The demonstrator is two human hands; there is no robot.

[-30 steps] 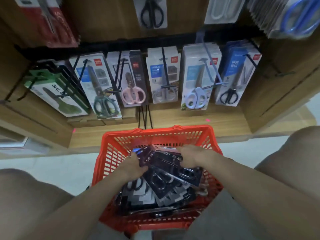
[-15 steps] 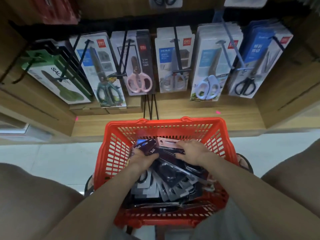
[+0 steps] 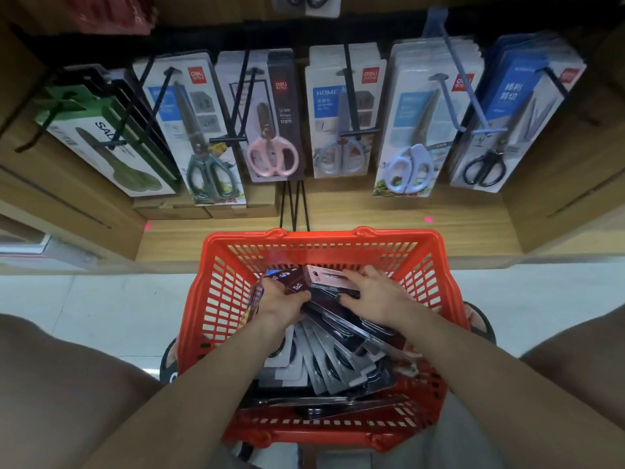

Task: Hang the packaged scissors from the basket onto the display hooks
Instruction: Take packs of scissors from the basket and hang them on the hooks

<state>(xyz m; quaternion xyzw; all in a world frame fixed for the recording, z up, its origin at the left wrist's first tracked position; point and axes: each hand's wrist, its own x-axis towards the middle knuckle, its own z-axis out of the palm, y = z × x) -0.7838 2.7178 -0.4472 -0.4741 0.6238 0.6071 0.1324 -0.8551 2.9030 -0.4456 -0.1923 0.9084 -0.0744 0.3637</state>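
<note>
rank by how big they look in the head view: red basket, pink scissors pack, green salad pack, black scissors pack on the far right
1. red basket, largest by far
2. green salad pack and black scissors pack: too alike to rank, both skewed by the wide lens
3. pink scissors pack

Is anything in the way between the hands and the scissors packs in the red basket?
No. Both hands are already on them: the left hand grips a dark pack at the top of the pile, and the right hand rests on the packs beside it. The basket is open on top.

Shop, packaged scissors (image 3: pixel 272 118) on display hooks (image 3: pixel 351 93)
</note>
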